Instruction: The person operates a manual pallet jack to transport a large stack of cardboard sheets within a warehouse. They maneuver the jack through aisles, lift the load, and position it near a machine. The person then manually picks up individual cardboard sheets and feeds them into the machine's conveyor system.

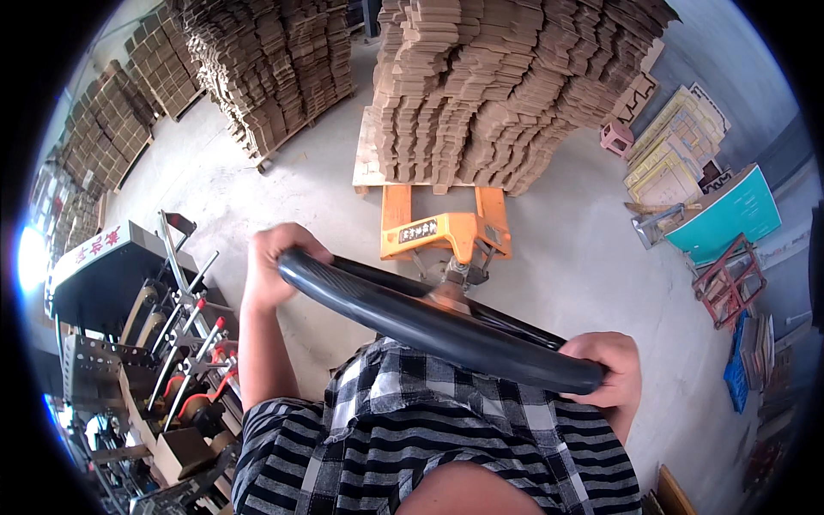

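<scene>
On grey floor [558, 275] around orange pallet jack [416, 237]: grasping black handle [429, 330], on jack's near side, with left hand [283, 253] and right hand [611, 365]. With forks [397, 203] judged already under pallet [369, 150] of stacked cardboard [489, 103] beyond jack; not yet pulled clear.

Handle [429, 326] is looking like smooth black plastic and is catching glossy highlights. Pallet jack [466, 233] is showing painted orange metal. Cardboard stack [481, 112] is presenting matt paper and rough, layered edges. Pallet [368, 159] is showing bare wood. Floor [571, 270] is appearing smooth, concrete-like. Checked garment [396, 371] is reading as matt cloth.
</scene>
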